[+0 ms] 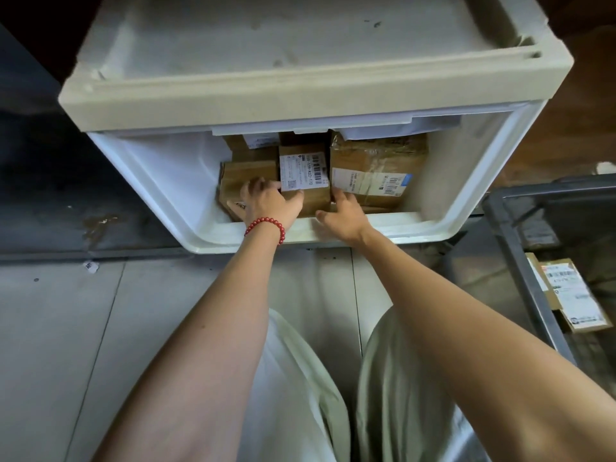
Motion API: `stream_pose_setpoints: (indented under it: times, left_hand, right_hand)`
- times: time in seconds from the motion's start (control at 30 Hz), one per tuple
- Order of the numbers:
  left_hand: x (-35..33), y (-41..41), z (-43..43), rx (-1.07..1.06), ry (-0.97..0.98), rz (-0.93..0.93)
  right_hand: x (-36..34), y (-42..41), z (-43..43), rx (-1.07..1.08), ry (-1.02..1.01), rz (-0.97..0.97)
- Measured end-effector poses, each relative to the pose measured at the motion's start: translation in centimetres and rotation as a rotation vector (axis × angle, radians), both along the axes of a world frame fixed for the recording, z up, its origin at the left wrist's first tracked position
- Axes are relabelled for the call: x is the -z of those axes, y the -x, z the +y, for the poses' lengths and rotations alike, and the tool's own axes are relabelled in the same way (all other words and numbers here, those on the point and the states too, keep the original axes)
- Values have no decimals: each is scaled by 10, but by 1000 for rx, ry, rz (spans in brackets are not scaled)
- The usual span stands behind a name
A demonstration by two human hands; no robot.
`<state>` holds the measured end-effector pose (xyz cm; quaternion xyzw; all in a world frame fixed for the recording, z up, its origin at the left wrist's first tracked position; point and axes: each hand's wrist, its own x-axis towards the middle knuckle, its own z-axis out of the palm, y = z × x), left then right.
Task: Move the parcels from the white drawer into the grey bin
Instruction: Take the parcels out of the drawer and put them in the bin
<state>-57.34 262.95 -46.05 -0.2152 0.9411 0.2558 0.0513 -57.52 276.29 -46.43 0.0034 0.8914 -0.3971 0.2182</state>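
Observation:
The white drawer is pulled out below a beige cabinet top and holds several brown cardboard parcels. A middle parcel with a white barcode label stands between a low left parcel and a larger taped right parcel. My left hand, with a red bead bracelet on its wrist, grips the middle parcel's left side. My right hand presses against the same parcel's right side, its fingers in the gap beside the right parcel. The grey bin stands at the right with labelled parcels inside.
The beige cabinet top overhangs the back of the drawer and hides the parcels behind. A grey tiled floor lies below, with a dark stained strip at the left. My knees in pale trousers are under my arms.

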Motion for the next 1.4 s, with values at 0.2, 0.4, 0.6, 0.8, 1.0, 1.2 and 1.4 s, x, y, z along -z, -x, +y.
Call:
stream_pose_setpoints:
  times: [0.2,0.4,0.6,0.8,1.0,1.2,1.4]
  left_hand:
    - [-13,2,2,-133,-259,77]
    - [-22,-9,1,-199,-500,198]
    - [-35,-34,5,-207,-624,304]
    - [-59,-73,-4,-235,-769,344]
    - [-91,-132,-28,-305,-1062,269]
    - [-100,-187,-52,-141,-1218,224]
    - [-92,-228,-50,-89,-1313,304]
  right_hand:
    - [-11,-2,-4,156,385,-87]
    - [-24,-12,-3,187,538,-66]
    - [-38,-35,7,167,587,-77]
    - [-56,-69,16,138,638,-129]
    - [-78,-115,25,45,653,-135]
    - [-85,-153,38,143,747,-100]
    - [-85,-169,51,103,844,-242]
